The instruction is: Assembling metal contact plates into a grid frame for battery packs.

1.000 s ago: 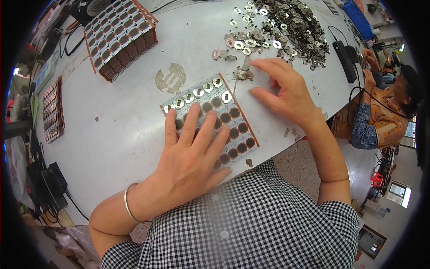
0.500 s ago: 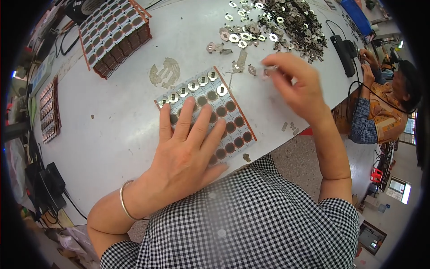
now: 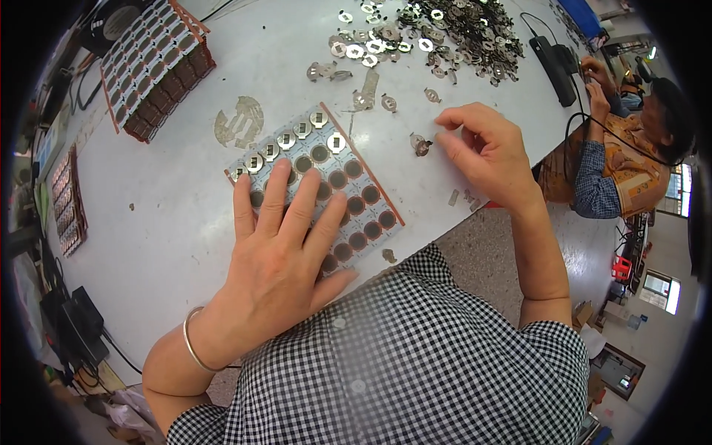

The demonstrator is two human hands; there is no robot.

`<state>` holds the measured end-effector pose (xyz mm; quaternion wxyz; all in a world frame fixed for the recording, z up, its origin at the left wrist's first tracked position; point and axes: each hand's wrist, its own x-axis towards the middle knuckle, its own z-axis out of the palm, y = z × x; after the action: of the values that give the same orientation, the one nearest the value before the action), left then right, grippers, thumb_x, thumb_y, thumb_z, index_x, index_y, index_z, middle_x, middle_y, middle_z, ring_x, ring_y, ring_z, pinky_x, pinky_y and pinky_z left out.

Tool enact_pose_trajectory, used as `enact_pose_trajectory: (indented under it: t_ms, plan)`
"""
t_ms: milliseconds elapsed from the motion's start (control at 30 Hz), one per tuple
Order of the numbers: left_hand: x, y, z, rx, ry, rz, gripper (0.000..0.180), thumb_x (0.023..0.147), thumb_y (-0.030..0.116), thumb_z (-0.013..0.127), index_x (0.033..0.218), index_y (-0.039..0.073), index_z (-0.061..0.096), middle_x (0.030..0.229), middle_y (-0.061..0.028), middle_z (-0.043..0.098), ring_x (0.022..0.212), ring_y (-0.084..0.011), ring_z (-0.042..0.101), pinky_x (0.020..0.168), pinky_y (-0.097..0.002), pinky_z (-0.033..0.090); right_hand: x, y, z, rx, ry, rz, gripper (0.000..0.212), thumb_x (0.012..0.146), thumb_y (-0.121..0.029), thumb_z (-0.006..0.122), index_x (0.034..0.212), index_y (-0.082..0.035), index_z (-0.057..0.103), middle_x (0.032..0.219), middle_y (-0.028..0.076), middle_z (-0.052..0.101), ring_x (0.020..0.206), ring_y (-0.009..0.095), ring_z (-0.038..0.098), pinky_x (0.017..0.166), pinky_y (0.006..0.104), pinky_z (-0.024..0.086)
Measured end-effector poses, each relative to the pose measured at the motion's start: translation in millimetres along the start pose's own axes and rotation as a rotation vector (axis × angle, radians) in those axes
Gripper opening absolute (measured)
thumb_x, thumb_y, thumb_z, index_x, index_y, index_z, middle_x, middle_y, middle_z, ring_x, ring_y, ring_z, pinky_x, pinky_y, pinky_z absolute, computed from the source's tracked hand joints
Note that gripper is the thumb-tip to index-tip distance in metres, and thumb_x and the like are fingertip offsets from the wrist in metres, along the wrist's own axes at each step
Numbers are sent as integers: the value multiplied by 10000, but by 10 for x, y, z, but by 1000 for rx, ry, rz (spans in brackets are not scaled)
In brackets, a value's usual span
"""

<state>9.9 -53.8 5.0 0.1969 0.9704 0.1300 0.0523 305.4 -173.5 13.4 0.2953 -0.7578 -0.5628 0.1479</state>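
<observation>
My left hand (image 3: 278, 241) lies flat with fingers spread over a panel of small circuit boards (image 3: 347, 194). The panel has rows of dark round pads and reddish-brown edge strips. Shiny metal battery clips (image 3: 286, 141) sit along its far row, and one more clip (image 3: 336, 143) begins the row below at the right. My right hand (image 3: 489, 152) hovers right of the panel, thumb and forefinger apart with nothing between them. Just left of its fingertips, a loose battery clip (image 3: 421, 144) rests on the table. Another loose clip (image 3: 432, 95) lies farther back.
A large heap of metal clips (image 3: 475, 37) covers the back right. A tall stack of panels (image 3: 159, 70) stands at the back left, a smaller stack (image 3: 70, 204) at the far left. A black power strip (image 3: 552, 70) lies at right. A co-worker (image 3: 623, 163) sits beyond.
My right hand's pinch on a small clip has opened, and two loose clips now show on the table beside it. The view has shifted slightly. My left hand stays on the panel.
</observation>
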Motion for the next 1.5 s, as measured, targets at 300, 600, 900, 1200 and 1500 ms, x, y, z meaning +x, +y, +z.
enact_pose_trajectory:
  t_ms: [300,600,900,1200,1500]
  plan:
    - [-3,-3,7,3,9,8,797,770,450,819,1414,44,582,1514,-264,447,1472,-493,322,1195,-681,144,0,3,141,-91,19,-224,143,908,-18,700,1050,-3,703,957,68,682,769,125,608,668,267,497]
    - [-6,-13,9,-9,8,9,796,768,452,822,1407,40,585,1509,-262,451,1469,-494,326,1186,-691,153,117,48,107,45,138,-81,112,984,-30,624,1071,8,683,884,35,669,728,94,559,667,222,455]
    - [22,16,-48,13,-23,-8,820,773,464,819,1418,25,565,1508,-273,444,1463,-514,320,1180,-702,153,-15,51,53,-22,2,-76,240,855,-27,745,1092,-46,707,991,24,656,677,78,515,611,226,434]
    - [181,20,-303,3,84,67,726,812,417,817,1342,-30,601,1414,-260,537,1368,-467,472,1147,-628,311,21,2,83,403,29,-17,205,871,-14,759,1062,-32,688,940,-4,630,633,28,467,545,201,371]
    - [974,60,-256,-721,176,-189,380,906,66,743,1271,-7,664,1067,-98,718,898,-147,686,766,-280,574,246,-172,211,1657,-282,417,157,1044,-210,606,1065,-58,639,965,16,664,686,37,486,494,169,360]
